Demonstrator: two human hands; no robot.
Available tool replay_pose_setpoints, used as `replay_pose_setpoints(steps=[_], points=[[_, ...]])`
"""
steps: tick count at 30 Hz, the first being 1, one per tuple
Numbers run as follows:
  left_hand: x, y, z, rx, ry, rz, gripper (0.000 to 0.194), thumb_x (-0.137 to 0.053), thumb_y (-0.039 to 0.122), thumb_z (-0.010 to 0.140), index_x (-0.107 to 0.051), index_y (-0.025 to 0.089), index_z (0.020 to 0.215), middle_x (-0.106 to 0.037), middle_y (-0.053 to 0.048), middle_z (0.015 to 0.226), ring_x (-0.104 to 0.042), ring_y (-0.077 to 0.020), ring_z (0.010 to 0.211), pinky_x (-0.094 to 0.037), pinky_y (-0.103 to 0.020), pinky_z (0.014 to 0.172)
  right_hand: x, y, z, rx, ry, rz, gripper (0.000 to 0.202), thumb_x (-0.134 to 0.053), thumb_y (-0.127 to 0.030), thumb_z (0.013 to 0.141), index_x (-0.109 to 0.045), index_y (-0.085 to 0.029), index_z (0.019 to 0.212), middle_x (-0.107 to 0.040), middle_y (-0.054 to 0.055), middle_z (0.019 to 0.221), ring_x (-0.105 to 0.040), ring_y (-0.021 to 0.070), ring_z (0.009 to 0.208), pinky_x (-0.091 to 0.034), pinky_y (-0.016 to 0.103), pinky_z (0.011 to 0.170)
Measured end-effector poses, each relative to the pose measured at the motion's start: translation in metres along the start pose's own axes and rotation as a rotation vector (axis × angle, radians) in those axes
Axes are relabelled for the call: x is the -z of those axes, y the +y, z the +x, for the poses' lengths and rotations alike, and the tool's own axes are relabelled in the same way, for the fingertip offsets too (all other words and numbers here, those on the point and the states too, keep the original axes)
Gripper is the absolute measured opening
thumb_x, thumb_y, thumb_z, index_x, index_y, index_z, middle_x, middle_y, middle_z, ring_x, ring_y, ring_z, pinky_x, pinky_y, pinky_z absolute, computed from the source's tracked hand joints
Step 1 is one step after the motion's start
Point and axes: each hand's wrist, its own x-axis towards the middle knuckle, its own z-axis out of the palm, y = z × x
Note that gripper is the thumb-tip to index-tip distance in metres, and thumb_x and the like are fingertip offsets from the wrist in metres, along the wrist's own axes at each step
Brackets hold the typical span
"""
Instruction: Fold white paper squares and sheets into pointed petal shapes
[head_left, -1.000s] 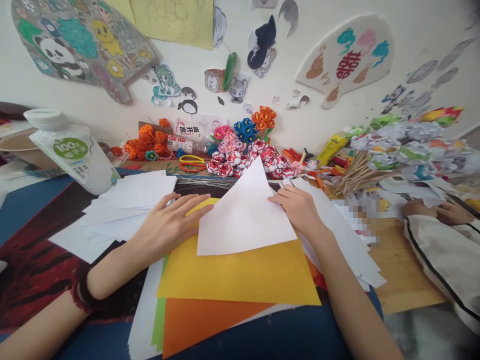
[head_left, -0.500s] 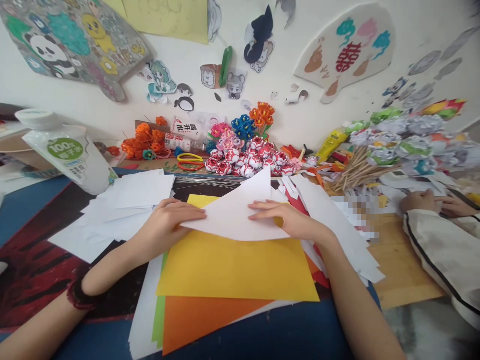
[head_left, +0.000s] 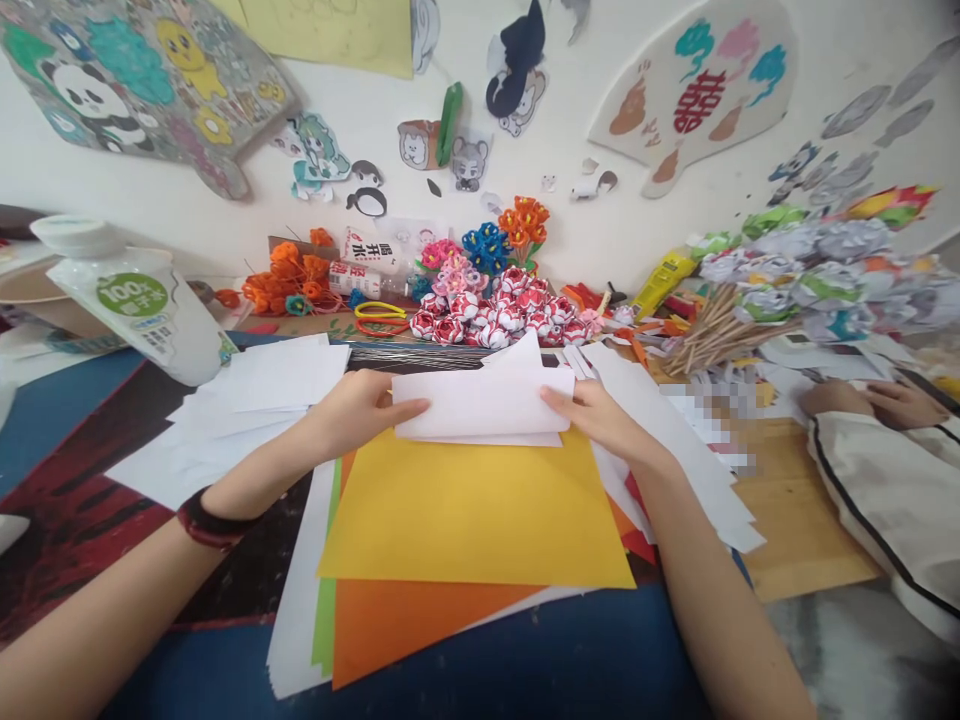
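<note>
Over the far part of the yellow rectangular paper sheet point(head_left: 478, 520), the left hand point(head_left: 360, 408) and right hand point(head_left: 598, 412) pinch opposite ends of a white paper sheet point(head_left: 484, 405); broad and bowed a moment ago, it now forms a narrow band, suggesting a fold taking shape.

Two bare hands point(head_left: 360, 408) (plus a co-worker's pair point(head_left: 835, 399)), two fan-shaped panels point(head_left: 701, 100).

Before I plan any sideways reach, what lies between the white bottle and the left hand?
In the head view, a pile of white sheets lies between the white bottle and the left hand.
</note>
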Motion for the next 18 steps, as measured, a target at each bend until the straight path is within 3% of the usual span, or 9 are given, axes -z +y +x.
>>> replay_pose_setpoints(steps=[2,6,11,13,15,18], points=[[-0.004,-0.001,0.005,0.009,0.004,-0.011,0.044,-0.057,0.054,0.078,-0.039,0.021,0.055,-0.044,0.004,0.047,-0.041,-0.012,0.044,-0.023,-0.025,0.044,-0.001,0.004,0.003,-0.008,-0.089,-0.074,0.046,-0.065,-0.058,0.074,-0.059,-0.016,0.058,-0.053,0.001,0.055,-0.048,0.0155,0.056,-0.034,0.025,0.046],[-0.014,-0.004,0.016,0.07,-0.066,-0.101,0.038,-0.055,0.056,0.079,-0.049,0.021,0.066,-0.056,0.003,0.051,-0.051,-0.0151,0.047,-0.03,-0.025,0.047,-0.002,0.012,0.007,-0.019,-0.127,-0.215,0.043,-0.061,-0.055,0.077,-0.064,-0.014,0.064,-0.058,0.002,0.062,-0.048,0.0153,0.058,-0.031,0.024,0.05],[-0.023,-0.008,0.026,0.087,-0.046,0.087,0.038,-0.053,0.057,0.08,-0.051,0.02,0.071,-0.059,0.001,0.054,-0.055,-0.0174,0.051,-0.028,-0.025,0.049,-0.007,0.008,0.007,0.061,-0.085,-0.447,0.034,-0.053,-0.043,0.085,-0.065,-0.015,0.07,-0.057,0.0,0.061,-0.047,0.0135,0.058,-0.027,0.025,0.053],[-0.024,-0.008,0.025,0.097,-0.036,0.156,0.037,-0.053,0.056,0.081,-0.055,0.02,0.085,-0.063,-0.001,0.063,-0.06,-0.0197,0.06,-0.032,-0.026,0.051,-0.012,0.005,0.007,0.074,-0.052,-0.559,0.033,-0.051,-0.04,0.085,-0.059,-0.016,0.064,-0.054,0.0,0.057,-0.043,0.0126,0.055,-0.024,0.026,0.053],[-0.023,-0.003,0.019,0.086,0.033,0.227,0.04,-0.052,0.052,0.084,-0.054,0.018,0.106,-0.068,-0.003,0.08,-0.064,-0.0219,0.072,-0.039,-0.027,0.057,-0.016,0.004,0.006,0.077,-0.028,-0.634,0.033,-0.05,-0.038,0.086,-0.052,-0.016,0.061,-0.052,-0.001,0.057,-0.042,0.0122,0.055,-0.023,0.026,0.054],[-0.02,0.014,-0.001,-0.1,0.318,0.482,0.042,-0.052,0.034,0.089,-0.048,0.014,0.125,-0.061,-0.014,0.12,-0.06,-0.0284,0.103,-0.045,-0.036,0.079,-0.02,0.005,0.006,0.086,-0.016,-0.695,0.035,-0.05,-0.037,0.086,-0.042,-0.018,0.059,-0.051,-0.001,0.057,-0.041,0.0119,0.055,-0.022,0.026,0.055]])
